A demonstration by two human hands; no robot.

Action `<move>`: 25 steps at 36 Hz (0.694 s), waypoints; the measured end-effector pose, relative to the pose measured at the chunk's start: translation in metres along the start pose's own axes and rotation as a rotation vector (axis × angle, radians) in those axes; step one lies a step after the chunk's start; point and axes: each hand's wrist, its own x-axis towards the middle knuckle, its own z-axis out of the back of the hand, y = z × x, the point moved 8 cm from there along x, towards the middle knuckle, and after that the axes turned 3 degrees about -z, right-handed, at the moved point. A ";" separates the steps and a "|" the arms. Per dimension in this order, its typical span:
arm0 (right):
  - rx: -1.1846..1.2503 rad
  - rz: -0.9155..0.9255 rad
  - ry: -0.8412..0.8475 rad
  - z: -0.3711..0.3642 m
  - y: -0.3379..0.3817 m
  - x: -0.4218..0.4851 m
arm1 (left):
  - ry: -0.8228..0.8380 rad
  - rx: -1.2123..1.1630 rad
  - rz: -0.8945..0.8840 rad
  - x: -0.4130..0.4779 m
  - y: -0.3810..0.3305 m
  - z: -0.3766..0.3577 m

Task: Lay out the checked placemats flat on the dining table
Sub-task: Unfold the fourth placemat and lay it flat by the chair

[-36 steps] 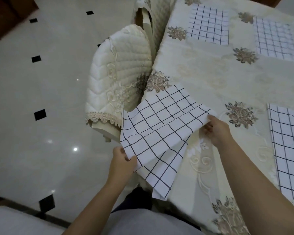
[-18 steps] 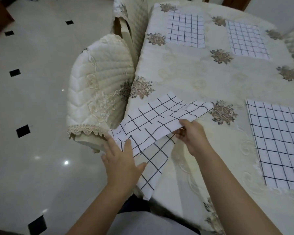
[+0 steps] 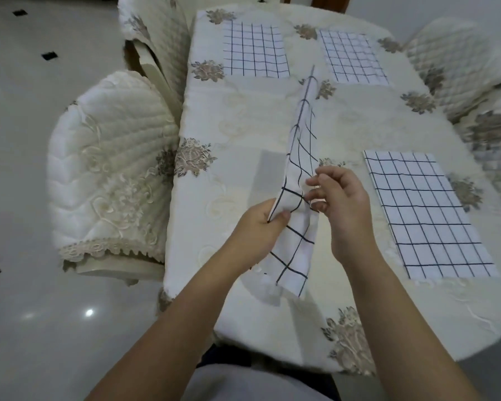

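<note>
The long bench (image 3: 243, 117), draped in a cream cloth embroidered with brown flowers, fills most of the view, with a cream quilted chair (image 3: 107, 169) tucked against its left side. Three white cloth mats with a dark check already lie flat on it: the near-right placemat (image 3: 425, 215), the far-left placemat (image 3: 255, 50) and the far-right placemat (image 3: 353, 59). The fourth placemat (image 3: 300, 169) is in the air above the bench's near left part, bunched into a narrow, folded strip running away from the person. The left hand (image 3: 255, 230) pinches its near edge between thumb and fingers (image 3: 282, 217). The right hand (image 3: 344, 204) sits at the strip's right side with half-curled fingers (image 3: 315, 180) against the cloth; whether they actually grip it I cannot tell. The step in hand looks like opening this last mat. Next, each hand likely needs a corner, to spread the mat and lower it onto the bare near-left spot.
</note>
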 end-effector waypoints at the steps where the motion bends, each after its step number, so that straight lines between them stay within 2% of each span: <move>1: -0.013 0.007 -0.027 0.005 -0.003 0.000 | 0.003 -0.108 0.034 0.002 0.003 0.001; 4: -0.097 0.013 -0.123 0.028 -0.017 -0.002 | -0.011 -0.353 0.163 0.007 0.023 0.002; 8: -0.242 -0.033 -0.172 0.051 -0.045 -0.004 | -0.089 -0.459 0.368 0.003 0.073 0.022; 12: -0.347 -0.193 -0.123 0.057 -0.083 -0.008 | -0.197 -0.335 0.577 -0.016 0.122 0.047; 14: -0.390 -0.247 -0.086 0.052 -0.097 -0.014 | -0.248 -0.223 0.613 -0.022 0.137 0.060; 20: -0.446 -0.299 0.146 0.000 -0.110 -0.028 | -0.251 0.030 0.466 -0.019 0.114 0.077; 25: -0.257 -0.374 0.310 -0.056 -0.102 -0.032 | -0.161 0.087 0.213 -0.022 0.048 0.061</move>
